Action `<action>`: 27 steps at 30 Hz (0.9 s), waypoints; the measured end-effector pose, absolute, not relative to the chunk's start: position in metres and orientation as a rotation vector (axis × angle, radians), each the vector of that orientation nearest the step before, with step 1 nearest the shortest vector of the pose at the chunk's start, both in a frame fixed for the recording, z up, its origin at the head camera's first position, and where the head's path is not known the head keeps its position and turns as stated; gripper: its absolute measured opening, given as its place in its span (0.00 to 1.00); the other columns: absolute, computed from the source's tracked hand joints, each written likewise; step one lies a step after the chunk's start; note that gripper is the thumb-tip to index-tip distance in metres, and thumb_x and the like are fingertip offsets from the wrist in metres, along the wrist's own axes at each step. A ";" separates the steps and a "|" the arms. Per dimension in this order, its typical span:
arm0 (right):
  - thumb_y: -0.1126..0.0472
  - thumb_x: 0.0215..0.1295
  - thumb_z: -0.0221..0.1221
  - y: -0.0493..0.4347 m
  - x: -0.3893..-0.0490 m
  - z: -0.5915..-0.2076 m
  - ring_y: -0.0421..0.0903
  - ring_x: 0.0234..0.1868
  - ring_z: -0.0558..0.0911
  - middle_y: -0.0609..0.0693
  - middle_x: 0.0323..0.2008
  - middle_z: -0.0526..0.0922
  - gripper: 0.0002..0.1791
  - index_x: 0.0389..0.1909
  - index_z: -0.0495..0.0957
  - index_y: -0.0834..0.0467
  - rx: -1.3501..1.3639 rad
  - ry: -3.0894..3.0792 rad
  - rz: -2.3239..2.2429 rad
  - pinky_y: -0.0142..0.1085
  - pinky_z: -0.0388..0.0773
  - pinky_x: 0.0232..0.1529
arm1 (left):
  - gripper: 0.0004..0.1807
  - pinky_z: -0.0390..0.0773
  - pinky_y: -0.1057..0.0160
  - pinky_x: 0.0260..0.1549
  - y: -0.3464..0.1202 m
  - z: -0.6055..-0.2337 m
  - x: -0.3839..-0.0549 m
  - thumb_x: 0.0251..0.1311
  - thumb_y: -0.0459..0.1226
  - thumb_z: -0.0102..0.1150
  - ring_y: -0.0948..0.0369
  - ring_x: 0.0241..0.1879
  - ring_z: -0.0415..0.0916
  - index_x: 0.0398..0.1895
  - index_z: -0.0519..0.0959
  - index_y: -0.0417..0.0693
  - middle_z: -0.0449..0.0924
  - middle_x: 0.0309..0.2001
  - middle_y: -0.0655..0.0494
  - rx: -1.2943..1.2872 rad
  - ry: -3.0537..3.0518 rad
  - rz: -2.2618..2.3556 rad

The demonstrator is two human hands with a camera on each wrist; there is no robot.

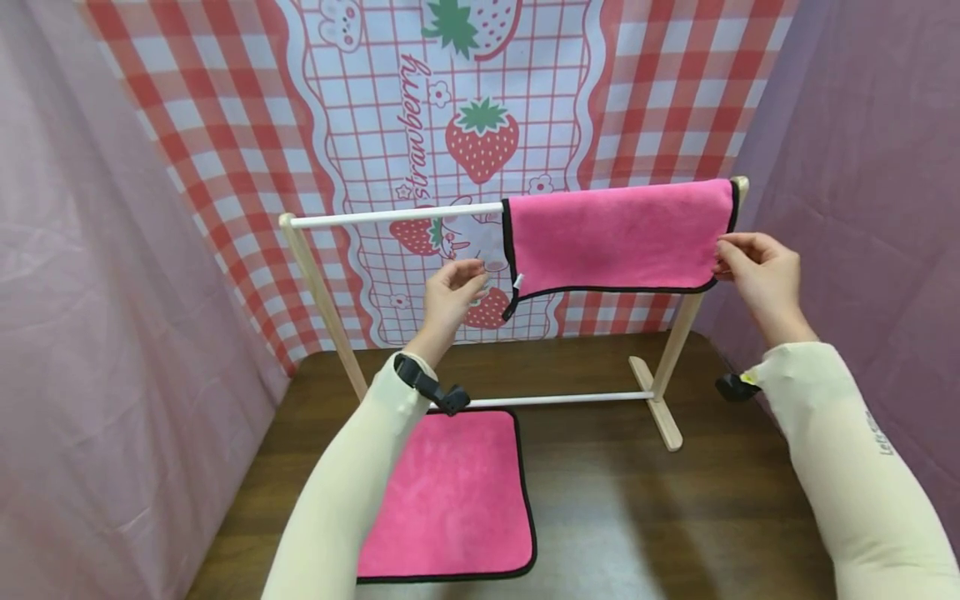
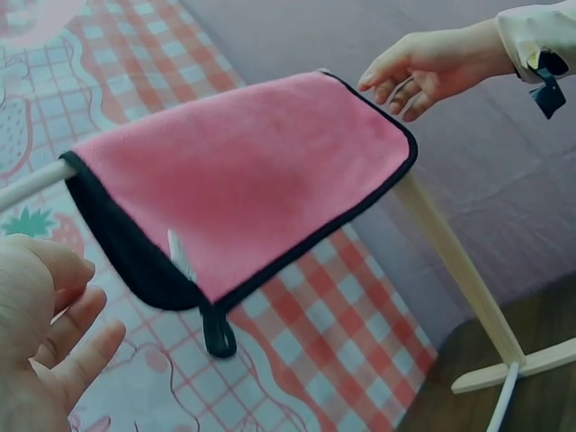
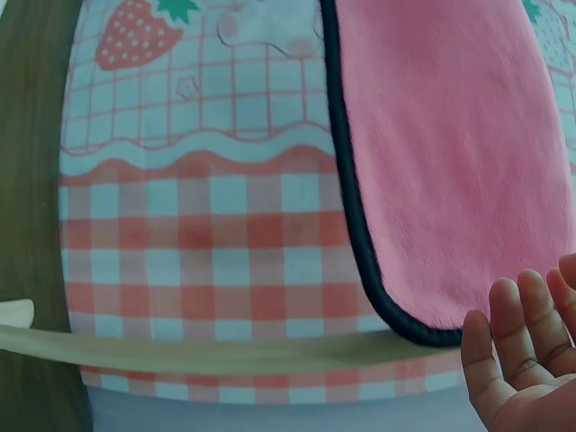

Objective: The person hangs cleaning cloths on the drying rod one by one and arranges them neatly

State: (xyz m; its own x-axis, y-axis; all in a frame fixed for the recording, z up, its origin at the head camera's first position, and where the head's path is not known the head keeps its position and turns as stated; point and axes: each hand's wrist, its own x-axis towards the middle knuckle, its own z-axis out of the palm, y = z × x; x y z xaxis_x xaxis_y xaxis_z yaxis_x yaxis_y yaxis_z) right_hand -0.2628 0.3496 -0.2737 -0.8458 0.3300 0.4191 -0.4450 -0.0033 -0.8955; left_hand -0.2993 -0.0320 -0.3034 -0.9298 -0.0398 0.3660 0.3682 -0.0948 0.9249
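Observation:
A pink towel with black edging hangs folded over the right part of the rack's white top bar. Its black loop and a small white tag show at the lower left corner. My left hand is to the left of that corner, fingers loosely bent and holding nothing. In the left wrist view, bare space separates this hand from the towel. My right hand is at the towel's right edge, fingers slightly bent with nothing between them. The right wrist view has its fingertips by the black border.
A second pink towel lies flat on the brown table, partly behind my left sleeve. The rack has wooden posts, a foot and a lower white bar. A strawberry-print cloth hangs behind, between pink curtains.

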 end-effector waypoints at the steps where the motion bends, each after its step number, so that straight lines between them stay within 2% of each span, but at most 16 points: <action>1: 0.71 0.66 0.60 0.347 -0.262 -0.276 0.34 0.22 0.83 0.43 0.24 0.85 0.10 0.32 0.86 0.55 0.140 -1.753 1.906 0.23 0.81 0.27 | 0.14 0.84 0.67 0.40 -0.035 -0.306 -0.299 0.61 0.22 0.60 0.63 0.37 0.78 0.51 0.78 0.27 0.79 0.47 0.33 -0.359 -1.900 -2.109; 6: 0.72 0.67 0.58 0.335 -0.260 -0.293 0.33 0.23 0.83 0.41 0.25 0.85 0.11 0.34 0.85 0.55 0.202 -1.841 1.836 0.22 0.80 0.27 | 0.14 0.84 0.65 0.41 -0.048 -0.324 -0.295 0.61 0.22 0.60 0.61 0.39 0.79 0.50 0.77 0.26 0.80 0.46 0.35 -0.300 -1.907 -2.131; 11: 0.71 0.69 0.56 0.325 -0.259 -0.313 0.32 0.24 0.82 0.38 0.25 0.84 0.11 0.36 0.84 0.52 0.201 -1.957 1.760 0.22 0.80 0.28 | 0.14 0.84 0.67 0.40 -0.059 -0.342 -0.290 0.61 0.21 0.58 0.63 0.37 0.79 0.51 0.76 0.23 0.79 0.46 0.32 -0.261 -1.895 -2.178; 14: 0.69 0.69 0.56 0.319 -0.259 -0.329 0.31 0.25 0.81 0.36 0.25 0.84 0.13 0.36 0.83 0.48 0.184 -2.020 1.737 0.22 0.80 0.29 | 0.14 0.84 0.68 0.38 -0.065 -0.354 -0.286 0.61 0.21 0.58 0.63 0.37 0.79 0.50 0.76 0.23 0.80 0.42 0.37 -0.228 -1.891 -2.191; 17: 0.68 0.70 0.56 0.312 -0.259 -0.345 0.31 0.26 0.81 0.35 0.27 0.83 0.11 0.36 0.82 0.48 0.178 -2.091 1.694 0.23 0.80 0.29 | 0.14 0.84 0.68 0.38 -0.072 -0.367 -0.284 0.60 0.21 0.59 0.64 0.37 0.79 0.49 0.77 0.24 0.81 0.38 0.48 -0.181 -1.895 -2.199; 18: 0.67 0.71 0.56 0.310 -0.258 -0.350 0.31 0.26 0.81 0.35 0.27 0.83 0.10 0.37 0.82 0.49 0.175 -2.110 1.684 0.23 0.80 0.29 | 0.14 0.84 0.67 0.37 -0.074 -0.371 -0.283 0.60 0.21 0.59 0.64 0.37 0.79 0.49 0.77 0.24 0.81 0.37 0.51 -0.167 -1.896 -2.201; 21: 0.66 0.72 0.56 0.302 -0.256 -0.367 0.31 0.27 0.81 0.34 0.27 0.82 0.05 0.40 0.80 0.57 0.169 -2.174 1.643 0.24 0.80 0.30 | 0.14 0.84 0.68 0.37 -0.081 -0.385 -0.280 0.60 0.21 0.59 0.66 0.36 0.79 0.49 0.77 0.23 0.81 0.38 0.49 -0.126 -1.905 -2.208; 24: 0.66 0.72 0.55 0.295 -0.253 -0.383 0.33 0.28 0.81 0.36 0.27 0.82 0.09 0.44 0.79 0.68 0.161 -2.225 1.628 0.24 0.81 0.30 | 0.15 0.84 0.68 0.36 -0.089 -0.400 -0.279 0.60 0.21 0.59 0.67 0.35 0.79 0.50 0.76 0.22 0.81 0.39 0.47 -0.091 -1.920 -2.195; 27: 0.66 0.71 0.55 0.287 -0.249 -0.399 0.36 0.28 0.82 0.43 0.28 0.83 0.12 0.47 0.77 0.73 0.154 -2.293 1.583 0.25 0.80 0.29 | 0.15 0.84 0.68 0.36 -0.098 -0.416 -0.278 0.60 0.21 0.59 0.68 0.34 0.79 0.50 0.76 0.21 0.82 0.37 0.50 -0.058 -1.930 -2.184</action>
